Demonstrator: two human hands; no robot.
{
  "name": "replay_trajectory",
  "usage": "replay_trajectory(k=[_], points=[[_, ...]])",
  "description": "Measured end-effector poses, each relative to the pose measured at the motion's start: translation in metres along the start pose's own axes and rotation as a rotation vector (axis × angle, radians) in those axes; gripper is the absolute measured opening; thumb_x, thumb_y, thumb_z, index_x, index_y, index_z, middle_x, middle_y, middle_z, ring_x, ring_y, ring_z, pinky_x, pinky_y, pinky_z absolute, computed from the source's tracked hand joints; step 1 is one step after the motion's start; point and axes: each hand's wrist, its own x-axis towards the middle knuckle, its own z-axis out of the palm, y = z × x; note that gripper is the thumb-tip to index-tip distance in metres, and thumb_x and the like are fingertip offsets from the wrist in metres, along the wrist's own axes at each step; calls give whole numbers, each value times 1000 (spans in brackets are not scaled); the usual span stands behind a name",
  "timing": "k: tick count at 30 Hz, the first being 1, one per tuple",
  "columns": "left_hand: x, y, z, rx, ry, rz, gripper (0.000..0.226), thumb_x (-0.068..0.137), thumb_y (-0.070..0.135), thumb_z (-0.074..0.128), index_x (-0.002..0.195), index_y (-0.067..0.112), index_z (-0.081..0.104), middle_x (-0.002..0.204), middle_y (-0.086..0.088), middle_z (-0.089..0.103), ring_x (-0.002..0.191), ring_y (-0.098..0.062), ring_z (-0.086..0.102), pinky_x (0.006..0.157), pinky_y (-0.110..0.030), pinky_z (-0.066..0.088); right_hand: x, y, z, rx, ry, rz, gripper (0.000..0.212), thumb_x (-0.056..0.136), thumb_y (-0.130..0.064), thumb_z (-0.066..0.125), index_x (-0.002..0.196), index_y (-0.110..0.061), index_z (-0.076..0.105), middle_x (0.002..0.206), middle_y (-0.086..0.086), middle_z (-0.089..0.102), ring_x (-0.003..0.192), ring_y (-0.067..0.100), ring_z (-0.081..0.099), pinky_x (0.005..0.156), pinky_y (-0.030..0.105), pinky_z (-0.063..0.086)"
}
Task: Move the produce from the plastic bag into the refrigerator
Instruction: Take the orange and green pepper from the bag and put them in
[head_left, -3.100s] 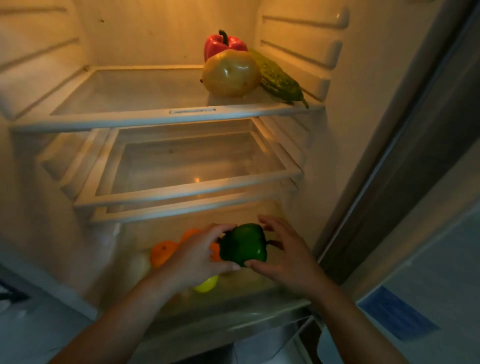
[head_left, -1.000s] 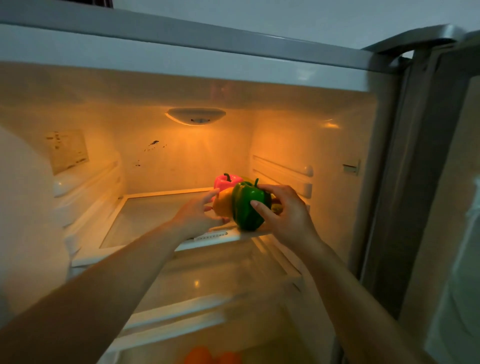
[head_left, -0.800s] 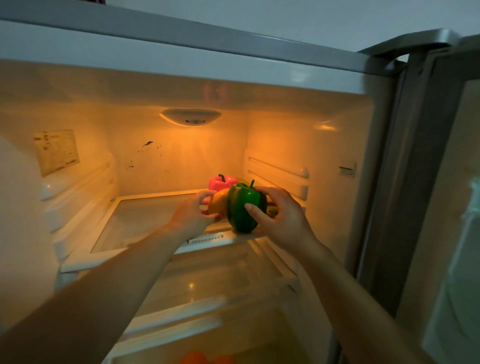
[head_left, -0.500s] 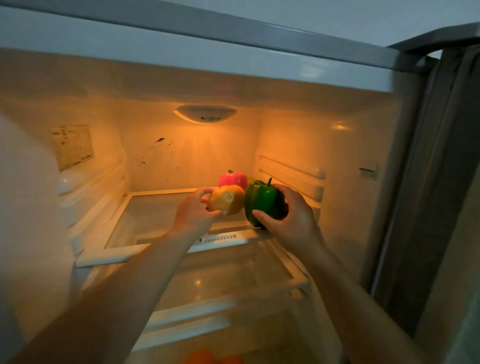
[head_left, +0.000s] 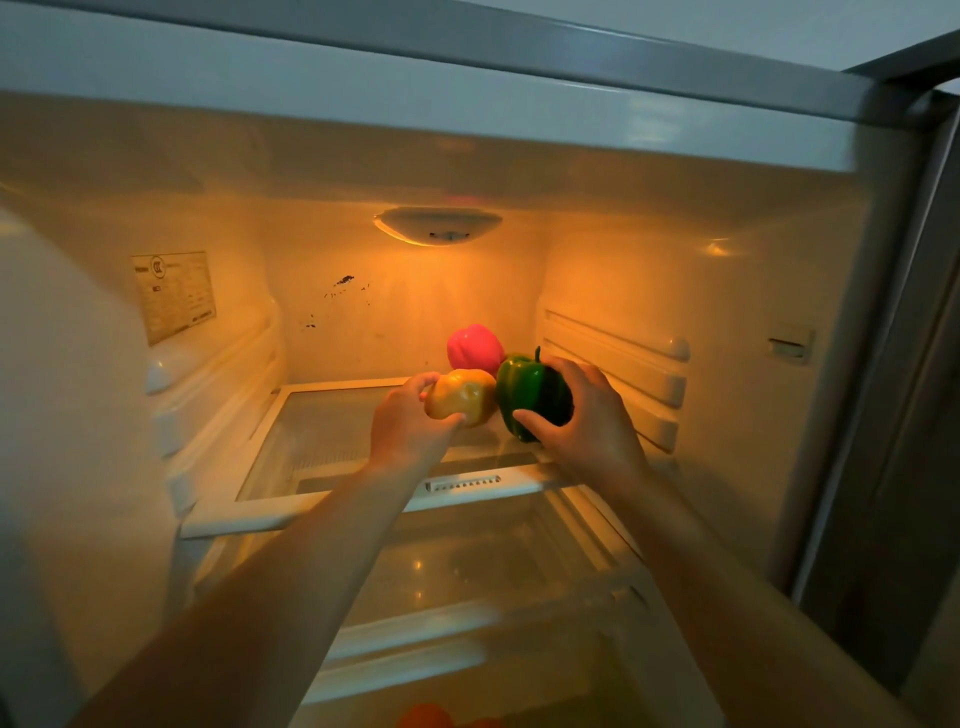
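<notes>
Inside the open refrigerator, my right hand grips a green bell pepper at the right end of the top glass shelf. My left hand holds a yellow pepper just left of it, the two peppers touching. A red pepper stands behind them near the back wall. The plastic bag is not in view. The cucumber-like vegetable seen earlier on this shelf is hidden behind my right hand.
Below the top shelf lie two more glass shelves. Orange fruit shows at the bottom edge in the lower compartment. The interior lamp glows on the ceiling. The fridge door stands open at the right.
The green pepper came up from the lower compartment to the top shelf. In the last half second my left hand took the yellow pepper leftward while my right hand pushed the green pepper deeper.
</notes>
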Motion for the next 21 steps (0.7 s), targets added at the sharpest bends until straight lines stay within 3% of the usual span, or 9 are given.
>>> replay_trajectory(k=[6,12,21], points=[[1,-2,0,12,16,-12,51,72,26,77,118,20,57,112,-4,62,97,-23,59,78,-30,46,2,-3,-1,-56,-6,-1,74,78,-37,70,141,-25,33,143,-1,35,128,16,39,99,29,42],[2,0,1,-21,-34,-8,59,73,32,77,126,23,53,112,-2,62,96,-20,61,85,-37,50,3,-4,-4,-75,-32,-22,81,71,-32,78,140,-25,35,138,-1,38,124,16,42,96,26,42],[-1,2,0,38,-45,56,55,75,29,76,125,21,54,117,-4,61,102,-20,57,80,-29,45,0,-1,-4,-71,-26,-28,84,73,-29,77,142,-24,30,143,-2,38,130,16,38,103,30,39]])
